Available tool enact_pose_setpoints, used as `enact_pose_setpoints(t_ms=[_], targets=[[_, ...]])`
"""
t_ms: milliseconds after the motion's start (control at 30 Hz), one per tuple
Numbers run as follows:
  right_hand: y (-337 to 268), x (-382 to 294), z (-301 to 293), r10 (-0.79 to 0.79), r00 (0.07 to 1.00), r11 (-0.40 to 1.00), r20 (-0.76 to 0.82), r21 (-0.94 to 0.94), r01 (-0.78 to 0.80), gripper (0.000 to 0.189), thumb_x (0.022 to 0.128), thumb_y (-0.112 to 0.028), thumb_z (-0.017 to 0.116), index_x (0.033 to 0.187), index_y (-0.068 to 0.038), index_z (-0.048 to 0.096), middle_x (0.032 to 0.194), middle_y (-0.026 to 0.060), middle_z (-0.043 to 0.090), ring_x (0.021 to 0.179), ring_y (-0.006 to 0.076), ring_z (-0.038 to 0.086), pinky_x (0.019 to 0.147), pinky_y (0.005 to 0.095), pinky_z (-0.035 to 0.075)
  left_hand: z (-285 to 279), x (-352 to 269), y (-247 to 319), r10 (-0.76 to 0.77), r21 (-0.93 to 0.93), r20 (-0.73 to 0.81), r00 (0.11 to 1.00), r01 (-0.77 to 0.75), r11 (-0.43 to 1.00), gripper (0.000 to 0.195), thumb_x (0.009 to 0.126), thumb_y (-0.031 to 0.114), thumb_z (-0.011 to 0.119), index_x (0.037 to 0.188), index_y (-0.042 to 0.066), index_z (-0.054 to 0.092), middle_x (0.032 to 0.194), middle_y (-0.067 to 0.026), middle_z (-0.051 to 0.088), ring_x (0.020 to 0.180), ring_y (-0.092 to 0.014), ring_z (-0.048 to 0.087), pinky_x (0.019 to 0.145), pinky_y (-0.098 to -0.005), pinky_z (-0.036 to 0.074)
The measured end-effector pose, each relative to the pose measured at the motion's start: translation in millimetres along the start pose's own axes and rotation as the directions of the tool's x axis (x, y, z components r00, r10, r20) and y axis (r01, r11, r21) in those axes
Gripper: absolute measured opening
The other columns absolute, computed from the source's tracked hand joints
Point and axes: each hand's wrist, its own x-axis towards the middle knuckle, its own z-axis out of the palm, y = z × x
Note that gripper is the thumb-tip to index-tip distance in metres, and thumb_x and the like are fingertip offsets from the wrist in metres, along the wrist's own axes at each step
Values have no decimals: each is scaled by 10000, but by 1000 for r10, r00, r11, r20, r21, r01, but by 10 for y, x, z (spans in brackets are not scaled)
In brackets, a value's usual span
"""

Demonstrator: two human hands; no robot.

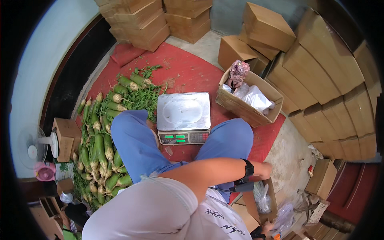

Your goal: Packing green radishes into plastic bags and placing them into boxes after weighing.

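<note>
My left arm crosses my body to the right. My left hand (264, 171) is at the top end of an open cardboard box (273, 199) beside my right hip, its fingers hidden. Clear plastic packaging (264, 200) lies in that box. Near the box's lower end, my right hand (267, 227) is beside a crumpled translucent plastic bag (284, 214); its grip is unclear. A digital scale (183, 111) with a bare metal pan and lit green displays stands between my knees. Left of my legs lie many green radishes (100, 150) with leafy tops (141, 100).
An open carton (249, 111) of plastic bags stands beyond my right knee. Stacked cardboard boxes (327, 66) line the right and back. At left are a white fan (33, 151) and a pink container (45, 171). Another person's arm (65, 218) shows lower left.
</note>
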Motion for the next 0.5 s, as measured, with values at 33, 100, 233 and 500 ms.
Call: enact_pose_setpoints(t_ms=[33, 100, 233, 500], targets=[[83, 16, 10, 98, 993, 994, 59, -63, -95, 344, 730, -123, 613, 977, 111, 557, 893, 249, 599, 840, 358, 583, 717, 372, 453, -168, -165, 95, 17, -20, -67, 998, -19, 1000, 268, 612, 67, 583, 877, 56, 621, 869, -167, 602, 816, -301, 557, 713, -391, 453], [76, -44, -41, 208, 976, 968, 67, -160, -195, 339, 729, -113, 604, 986, 103, 553, 908, 244, 597, 854, 349, 581, 729, 368, 452, -511, -431, 329, 47, -11, -212, 976, -51, 999, 357, 622, 63, 578, 978, 52, 606, 952, -179, 599, 911, -325, 567, 775, -388, 461], [105, -42, -177, 290, 957, 940, 14, -189, -283, 333, 727, -93, 584, 1004, 87, 547, 939, 234, 592, 880, 332, 578, 754, 358, 450, -1216, -916, 425, 284, 123, -545, 789, -260, 958, 352, 734, 138, 574, 1060, 9, 545, 1001, -211, 578, 945, -293, 567, 818, -341, 447], [-1159, 344, -269, -53, 995, 994, -81, 93, 61, 338, 722, -54, 546, 1040, 56, 535, 1001, 214, 583, 933, 298, 572, 802, 340, 444, -2199, -2007, -254, 26, -108, -731, 682, -153, 982, 349, 780, 67, 556, 1116, -11, 508, 1061, -134, 565, 1012, -187, 534, 853, -287, 433]])
